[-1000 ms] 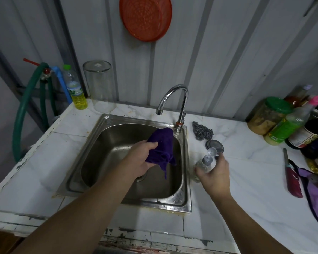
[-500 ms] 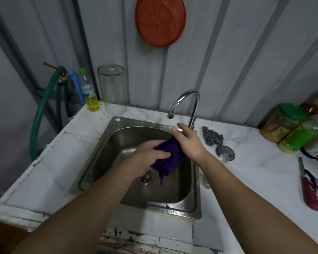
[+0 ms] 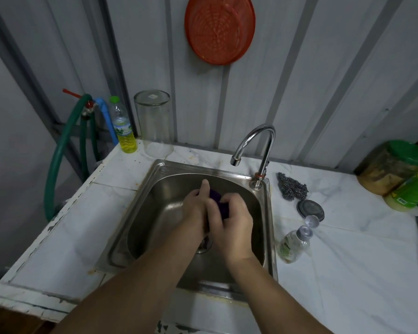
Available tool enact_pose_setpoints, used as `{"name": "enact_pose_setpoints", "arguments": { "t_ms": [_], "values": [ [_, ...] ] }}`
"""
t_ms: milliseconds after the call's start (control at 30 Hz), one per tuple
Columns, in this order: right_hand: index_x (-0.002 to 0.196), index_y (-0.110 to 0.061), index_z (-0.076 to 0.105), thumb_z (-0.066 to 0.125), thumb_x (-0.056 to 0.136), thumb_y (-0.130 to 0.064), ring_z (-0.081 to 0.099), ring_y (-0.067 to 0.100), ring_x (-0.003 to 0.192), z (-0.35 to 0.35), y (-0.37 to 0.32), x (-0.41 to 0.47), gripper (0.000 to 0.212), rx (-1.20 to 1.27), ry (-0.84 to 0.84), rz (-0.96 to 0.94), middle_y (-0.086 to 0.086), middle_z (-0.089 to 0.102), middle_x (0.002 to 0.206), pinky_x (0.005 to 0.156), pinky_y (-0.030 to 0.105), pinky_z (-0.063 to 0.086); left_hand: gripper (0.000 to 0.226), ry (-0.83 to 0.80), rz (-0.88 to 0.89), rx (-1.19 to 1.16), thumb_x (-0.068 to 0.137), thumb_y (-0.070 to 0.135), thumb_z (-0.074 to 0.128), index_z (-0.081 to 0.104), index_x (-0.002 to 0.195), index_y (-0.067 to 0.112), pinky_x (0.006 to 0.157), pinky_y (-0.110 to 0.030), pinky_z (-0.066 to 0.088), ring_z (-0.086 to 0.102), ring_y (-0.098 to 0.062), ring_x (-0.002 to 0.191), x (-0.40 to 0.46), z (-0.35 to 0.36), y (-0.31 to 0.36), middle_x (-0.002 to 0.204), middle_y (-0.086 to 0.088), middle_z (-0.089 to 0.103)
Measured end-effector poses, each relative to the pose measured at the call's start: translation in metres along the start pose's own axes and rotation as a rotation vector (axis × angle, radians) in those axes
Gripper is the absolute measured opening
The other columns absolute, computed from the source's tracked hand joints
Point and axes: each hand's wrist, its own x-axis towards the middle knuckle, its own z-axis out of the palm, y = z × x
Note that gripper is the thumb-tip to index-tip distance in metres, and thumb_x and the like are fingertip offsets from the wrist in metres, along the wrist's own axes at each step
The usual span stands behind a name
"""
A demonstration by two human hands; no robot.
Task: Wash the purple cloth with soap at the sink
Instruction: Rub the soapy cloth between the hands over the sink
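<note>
Purple cloth (image 3: 216, 201): bunched between both hands, over the basin of the sink (image 3: 140, 213), mostly hidden. Left hand (image 3: 195, 210): fingers curled round the cloth, one finger pointing up. Right hand (image 3: 232, 225): fingers curled over the cloth, pressed against the left. Tap (image 3: 256, 143): beyond the hands. Soap bottle (image 3: 295, 242): right of the right hand, cap flipped up. Steel scourer (image 3: 291, 188): beyond the bottle.
</note>
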Motion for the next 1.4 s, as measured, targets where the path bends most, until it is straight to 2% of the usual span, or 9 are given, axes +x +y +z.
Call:
{"name": "enact_pose_setpoints", "arguments": {
  "t_ms": [133,233,400,567,700,967,1100,1233,1400],
  "values": [
    [0.072,-0.014,0.058,0.062,0.087,-0.044,0.055,0.017,0.060,0.010,0.011,0.008,0.034,-0.089,-0.006,-0.071,-0.001,0.058,0.066,0.054,0.037,0.050,0.043,-0.106,-0.026,-0.061,0.101,0.050,0.046,0.062,0.088,0.012,0.073,-0.036,0.051,0.061,-0.023,0.071,0.005,0.002,-0.006,0.079,-0.005,0.063],
    [0.066,-0.016,0.057,0.058,0.089,-0.052,0.062,0.022,0.060,0.013,0.031,0.034,0.043,0.003,-0.031,0.310,0.001,0.063,0.060,0.061,0.039,0.055,0.031,-0.074,-0.086,-0.088,0.096,0.031,0.052,0.068,0.079,0.011,0.059,-0.036,0.056,0.064,-0.028,0.060,0.003,0.012,-0.004,0.074,-0.012,0.068],
    [0.079,-0.013,0.066,0.046,0.101,-0.046,0.063,0.018,0.073,0.012,0.052,0.061,0.044,-0.009,-0.199,0.611,0.004,0.069,0.075,0.068,0.030,0.043,0.028,-0.064,-0.121,-0.080,0.081,0.036,0.057,0.071,0.078,0.012,0.092,-0.058,0.058,0.073,-0.038,0.092,0.006,0.019,-0.004,0.093,-0.016,0.075],
    [0.065,-0.016,0.052,0.049,0.097,-0.046,0.055,0.017,0.056,0.012,0.031,0.035,0.044,-0.028,-0.075,0.368,-0.003,0.057,0.057,0.058,0.039,0.047,0.035,0.055,-0.172,-0.204,0.097,0.033,0.043,0.062,0.094,0.004,0.087,-0.041,0.057,0.065,-0.033,0.086,0.014,0.016,0.014,0.098,-0.016,0.069],
    [0.064,-0.017,0.053,0.052,0.092,-0.050,0.058,0.021,0.055,0.017,0.002,0.016,0.043,-0.089,-0.077,0.114,0.000,0.058,0.057,0.051,0.041,0.048,0.031,-0.083,-0.151,-0.131,0.093,0.030,0.049,0.047,0.068,0.012,0.058,-0.028,0.046,0.046,-0.021,0.057,0.014,0.010,0.012,0.068,-0.008,0.044],
    [0.081,-0.018,0.070,0.050,0.096,-0.048,0.071,0.028,0.083,0.009,0.063,0.068,0.039,-0.011,-0.132,0.792,0.009,0.075,0.083,0.088,0.040,0.056,0.025,-0.146,-0.169,-0.024,0.079,0.035,0.062,0.071,0.074,0.012,0.090,-0.055,0.060,0.075,-0.037,0.085,0.004,0.028,-0.006,0.085,-0.016,0.075],
    [0.072,-0.015,0.063,0.048,0.098,-0.044,0.064,0.022,0.067,0.012,0.037,0.043,0.042,0.090,-0.032,0.638,0.004,0.067,0.068,0.065,0.034,0.052,0.035,-0.013,-0.180,-0.145,0.088,0.042,0.060,0.070,0.097,0.009,0.091,-0.046,0.059,0.070,-0.033,0.087,0.014,0.023,0.005,0.089,-0.012,0.072],
    [0.065,-0.015,0.058,0.051,0.093,-0.046,0.061,0.023,0.056,0.021,-0.001,0.016,0.043,0.010,-0.063,0.264,0.003,0.061,0.057,0.053,0.042,0.052,0.035,-0.036,-0.169,-0.195,0.098,0.036,0.057,0.064,0.084,0.004,0.062,-0.029,0.049,0.061,-0.021,0.069,0.024,0.012,0.005,0.073,-0.008,0.061],
    [0.071,-0.018,0.068,0.049,0.090,-0.049,0.069,0.028,0.077,0.017,0.041,0.068,0.042,-0.067,-0.096,0.593,0.007,0.073,0.075,0.076,0.037,0.057,0.030,-0.171,-0.194,-0.120,0.085,0.033,0.061,0.075,0.078,0.007,0.064,-0.041,0.057,0.071,-0.035,0.073,0.015,0.021,-0.005,0.076,-0.017,0.072]
  ]
}}
